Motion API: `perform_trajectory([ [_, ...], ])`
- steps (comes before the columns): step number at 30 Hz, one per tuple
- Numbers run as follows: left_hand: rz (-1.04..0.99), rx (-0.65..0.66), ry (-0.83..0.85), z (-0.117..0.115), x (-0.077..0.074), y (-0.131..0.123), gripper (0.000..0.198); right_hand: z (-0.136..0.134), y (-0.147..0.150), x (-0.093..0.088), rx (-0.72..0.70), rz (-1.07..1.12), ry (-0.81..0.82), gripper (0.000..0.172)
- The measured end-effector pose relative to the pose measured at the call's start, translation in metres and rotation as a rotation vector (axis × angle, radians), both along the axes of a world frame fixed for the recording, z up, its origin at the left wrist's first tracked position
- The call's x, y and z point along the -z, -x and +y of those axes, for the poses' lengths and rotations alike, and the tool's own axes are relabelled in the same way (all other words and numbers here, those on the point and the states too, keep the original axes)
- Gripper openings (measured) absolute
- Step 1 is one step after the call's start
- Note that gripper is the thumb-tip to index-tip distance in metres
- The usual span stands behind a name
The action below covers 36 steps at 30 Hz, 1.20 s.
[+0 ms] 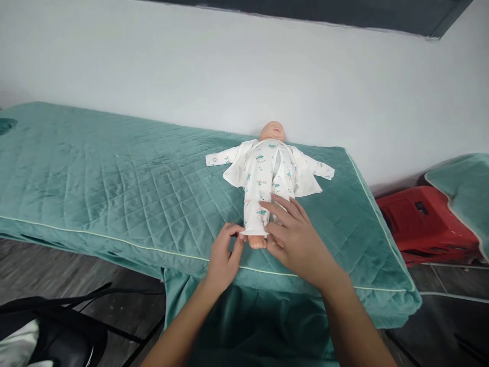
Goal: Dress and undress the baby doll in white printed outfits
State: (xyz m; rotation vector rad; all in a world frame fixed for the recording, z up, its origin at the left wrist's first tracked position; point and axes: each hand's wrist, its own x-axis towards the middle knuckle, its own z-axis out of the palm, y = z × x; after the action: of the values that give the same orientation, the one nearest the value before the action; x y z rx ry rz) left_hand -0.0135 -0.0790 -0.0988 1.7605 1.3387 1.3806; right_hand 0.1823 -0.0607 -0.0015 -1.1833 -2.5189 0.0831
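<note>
A baby doll (272, 131) lies on its back on a teal quilted mattress (114, 183), head toward the wall. It wears a white printed top, spread open, and matching white trousers (255, 204). My left hand (224, 257) pinches the hem of the trouser leg beside the doll's bare foot (257, 241). My right hand (294, 234) rests over the doll's other leg, fingers stretched and apart, its thumb near the same foot.
The mattress edge runs just in front of my hands, with teal cloth hanging below. A red plastic object (428, 224) sits on the floor at right, beside another teal cushion (464, 188). A black chair (57, 331) stands at lower left. The wall is white.
</note>
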Motion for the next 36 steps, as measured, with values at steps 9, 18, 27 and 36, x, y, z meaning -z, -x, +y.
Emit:
perform_trajectory([
  [9,0.274,0.021,-0.089,-0.01,0.023,0.004,0.016,-0.006,-0.011,0.047,-0.002,0.087,0.091,0.016],
  [18,0.414,0.079,-0.251,0.004,-0.031,-0.025,0.019,-0.019,-0.051,0.079,0.276,0.539,0.186,0.029],
  [27,0.963,0.108,-0.095,0.026,-0.036,-0.062,0.014,-0.008,-0.025,0.106,0.494,0.403,0.099,0.015],
  [36,0.644,0.124,-0.183,0.021,-0.037,-0.055,0.015,-0.023,-0.043,0.075,0.286,0.624,0.134,0.011],
])
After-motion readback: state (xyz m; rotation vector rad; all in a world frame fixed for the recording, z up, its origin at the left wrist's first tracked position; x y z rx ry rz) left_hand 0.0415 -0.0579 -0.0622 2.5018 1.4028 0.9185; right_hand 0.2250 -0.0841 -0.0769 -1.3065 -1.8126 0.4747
